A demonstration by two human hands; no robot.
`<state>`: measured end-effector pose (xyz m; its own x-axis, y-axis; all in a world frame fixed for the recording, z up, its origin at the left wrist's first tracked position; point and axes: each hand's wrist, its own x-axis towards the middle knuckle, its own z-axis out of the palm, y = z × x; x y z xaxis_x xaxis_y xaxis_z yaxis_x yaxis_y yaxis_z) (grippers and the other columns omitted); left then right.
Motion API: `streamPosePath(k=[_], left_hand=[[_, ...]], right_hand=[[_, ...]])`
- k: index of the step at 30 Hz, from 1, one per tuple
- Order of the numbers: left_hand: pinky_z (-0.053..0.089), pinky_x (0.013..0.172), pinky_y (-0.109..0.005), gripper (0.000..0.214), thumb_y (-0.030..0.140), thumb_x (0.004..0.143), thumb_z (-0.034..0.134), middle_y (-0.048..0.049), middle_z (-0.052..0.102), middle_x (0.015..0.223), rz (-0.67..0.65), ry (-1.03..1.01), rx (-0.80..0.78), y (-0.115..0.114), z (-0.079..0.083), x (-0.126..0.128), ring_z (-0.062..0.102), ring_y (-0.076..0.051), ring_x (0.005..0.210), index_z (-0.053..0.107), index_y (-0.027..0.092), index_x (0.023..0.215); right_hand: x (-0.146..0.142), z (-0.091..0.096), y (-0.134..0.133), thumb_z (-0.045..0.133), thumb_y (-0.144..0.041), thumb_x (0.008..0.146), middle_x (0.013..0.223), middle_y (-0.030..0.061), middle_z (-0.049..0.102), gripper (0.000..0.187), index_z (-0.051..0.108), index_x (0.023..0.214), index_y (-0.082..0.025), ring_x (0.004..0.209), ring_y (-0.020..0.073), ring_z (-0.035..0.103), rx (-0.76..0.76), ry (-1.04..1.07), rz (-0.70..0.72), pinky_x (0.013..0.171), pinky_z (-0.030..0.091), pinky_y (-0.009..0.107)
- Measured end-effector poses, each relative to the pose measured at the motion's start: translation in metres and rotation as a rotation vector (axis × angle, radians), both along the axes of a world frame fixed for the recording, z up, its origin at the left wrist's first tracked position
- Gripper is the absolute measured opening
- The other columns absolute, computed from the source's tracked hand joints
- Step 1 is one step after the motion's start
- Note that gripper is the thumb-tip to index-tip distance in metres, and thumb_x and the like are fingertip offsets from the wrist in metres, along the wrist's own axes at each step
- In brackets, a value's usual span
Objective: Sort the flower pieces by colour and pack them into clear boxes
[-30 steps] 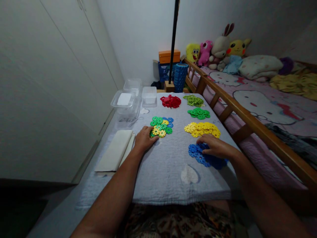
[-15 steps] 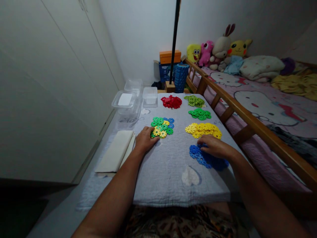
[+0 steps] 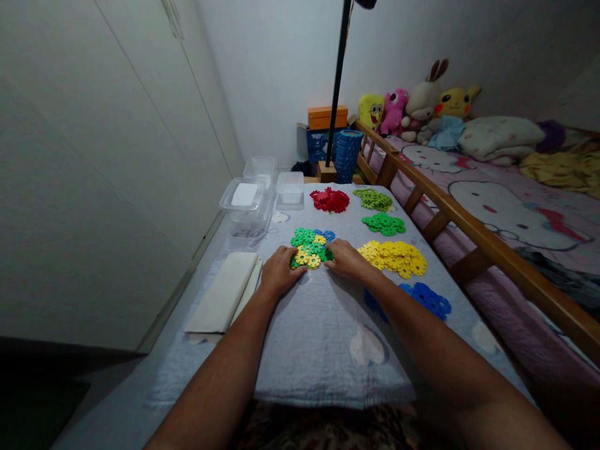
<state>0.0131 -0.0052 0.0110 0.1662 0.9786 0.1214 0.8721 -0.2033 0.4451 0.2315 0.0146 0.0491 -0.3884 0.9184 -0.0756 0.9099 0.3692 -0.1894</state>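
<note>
A mixed pile of flower-shaped plastic discs [image 3: 314,247], green, yellow and blue, lies in the middle of the cloth-covered table. My left hand [image 3: 280,270] curls round the pile's left edge, thumb and fingers on the discs there. At the right edge of the same pile is my right hand [image 3: 345,259], its fingers bent together by a dark green disc; what is between the fingertips is hidden. Close to my right wrist lies a heap of yellow discs [image 3: 396,257]. Blue discs [image 3: 429,300] lie partly under my right forearm.
Red discs [image 3: 330,200], light green discs [image 3: 374,199] and green discs [image 3: 383,224] form separate heaps farther back. Clear plastic boxes [image 3: 290,190] stand at the back left. A folded cream cloth [image 3: 224,292] lies by my left forearm. A wooden bed rail [image 3: 435,195] runs along the right.
My right hand has moved left from the blue heap to the mixed pile. My left hand stays at the pile's left edge. The camera view has shifted slightly.
</note>
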Motion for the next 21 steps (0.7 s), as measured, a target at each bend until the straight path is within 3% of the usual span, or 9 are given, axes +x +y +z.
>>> streamPosePath(k=[5,10,14,21], left_hand=[[0.050,0.091,-0.032,0.053,0.042,0.084,0.074,-0.0067,0.065,0.127,0.015,0.013,-0.017,-0.001,0.002,0.001,0.066,-0.023,0.110,0.061,0.022,0.132],[0.050,0.092,-0.032,0.053,0.043,0.085,0.073,-0.0064,0.064,0.128,0.021,0.017,-0.015,-0.001,0.000,0.001,0.065,-0.024,0.111,0.061,0.024,0.132],[0.049,0.093,-0.033,0.051,0.042,0.085,0.072,-0.0068,0.064,0.128,0.010,0.008,-0.018,0.000,-0.002,0.000,0.065,-0.024,0.112,0.061,0.023,0.131],[0.048,0.093,-0.032,0.050,0.043,0.086,0.072,-0.0059,0.064,0.127,0.026,0.019,-0.033,-0.001,0.000,0.002,0.065,-0.023,0.113,0.061,0.026,0.131]], right_hand=[[-0.006,-0.014,0.007,0.065,-0.026,0.088,0.123,0.0175,0.065,0.036,0.067,0.121,-0.013,0.115,0.0268,0.060,0.005,-0.003,-0.038,0.097,0.044,0.032],[0.011,-0.008,0.011,0.066,-0.025,0.084,0.117,0.0163,0.067,0.035,0.069,0.118,-0.015,0.109,0.0275,0.062,0.036,-0.017,0.002,0.092,0.046,0.033],[0.053,0.003,0.035,0.071,-0.023,0.081,0.113,0.0151,0.069,0.038,0.069,0.117,-0.015,0.105,0.0257,0.063,0.078,-0.050,-0.044,0.089,0.047,0.031],[0.143,0.004,0.097,0.072,-0.012,0.074,0.101,0.0111,0.070,0.025,0.069,0.098,-0.018,0.105,0.0255,0.062,0.209,0.089,-0.287,0.093,0.047,0.036]])
